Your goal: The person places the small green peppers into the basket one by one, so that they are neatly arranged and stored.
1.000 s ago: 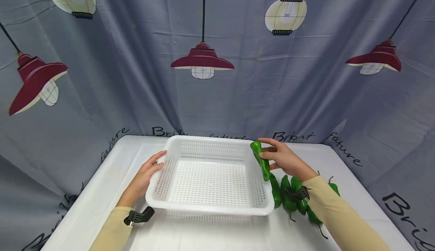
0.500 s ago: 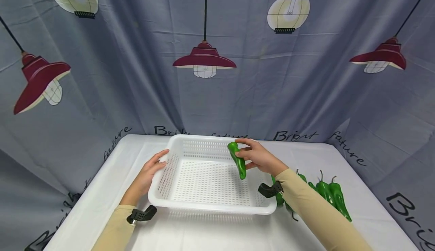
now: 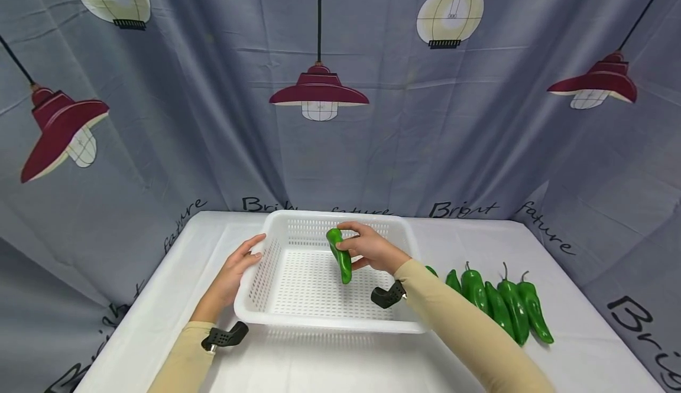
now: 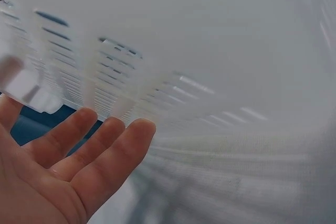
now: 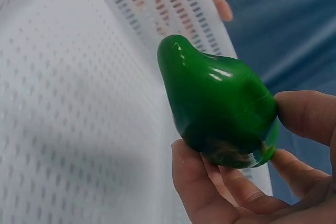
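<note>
In the head view, my right hand (image 3: 372, 248) holds a green pepper (image 3: 340, 260) over the inside of a white perforated plastic basket (image 3: 330, 324). The right wrist view shows the glossy pepper (image 5: 218, 103) pinched between thumb and fingers, with the basket floor (image 5: 68, 124) behind it. At the basket's left side is my left hand (image 3: 232, 272), its fingertips against the outer wall near the rim. From the left wrist, the fingers of that hand (image 4: 79, 166) look loosely straight and touch the slotted wall (image 4: 126, 72).
Several green peppers (image 3: 511, 304) lie in a row on the white table (image 3: 457, 236), right of the basket and partly behind the right sleeve (image 3: 468, 328). A grey curtain (image 3: 319, 162) printed with lamps hangs behind the table.
The right hand has carried the pepper leftward, from the basket's right rim to above its middle. More of the row of peppers now shows. The left hand has stayed at the basket's left side.
</note>
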Available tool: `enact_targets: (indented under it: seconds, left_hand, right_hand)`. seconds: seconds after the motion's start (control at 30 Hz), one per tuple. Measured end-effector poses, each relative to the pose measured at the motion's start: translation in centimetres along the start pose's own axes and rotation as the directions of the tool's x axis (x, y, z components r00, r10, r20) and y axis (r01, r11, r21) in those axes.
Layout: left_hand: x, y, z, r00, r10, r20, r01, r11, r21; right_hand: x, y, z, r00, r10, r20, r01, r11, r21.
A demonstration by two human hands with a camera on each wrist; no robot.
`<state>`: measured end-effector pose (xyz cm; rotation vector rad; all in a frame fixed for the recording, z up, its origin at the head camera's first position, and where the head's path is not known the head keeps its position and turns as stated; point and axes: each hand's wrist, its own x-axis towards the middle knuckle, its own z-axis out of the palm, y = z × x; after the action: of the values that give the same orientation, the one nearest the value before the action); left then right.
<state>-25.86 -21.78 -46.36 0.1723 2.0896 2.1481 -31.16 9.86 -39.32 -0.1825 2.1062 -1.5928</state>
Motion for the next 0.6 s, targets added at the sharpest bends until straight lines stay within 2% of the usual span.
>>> enact_targets:
  seconds: [0.3,0.6]
  left_hand:
    - [0.1,-0.1,-0.1,1.0,-0.002,0.003,0.002,1.0,-0.022]
    - [0.2,-0.1,-0.1,1.0,-0.003,-0.002,0.003,1.0,-0.019]
  right_hand:
    - [1.8,-0.2,3.2,0.999,0.032,0.016,-0.032,0.999,-0.003]
    - [2.6,-0.3,5.0,0.998,0.035,0.053,-0.035,0.999,0.002]
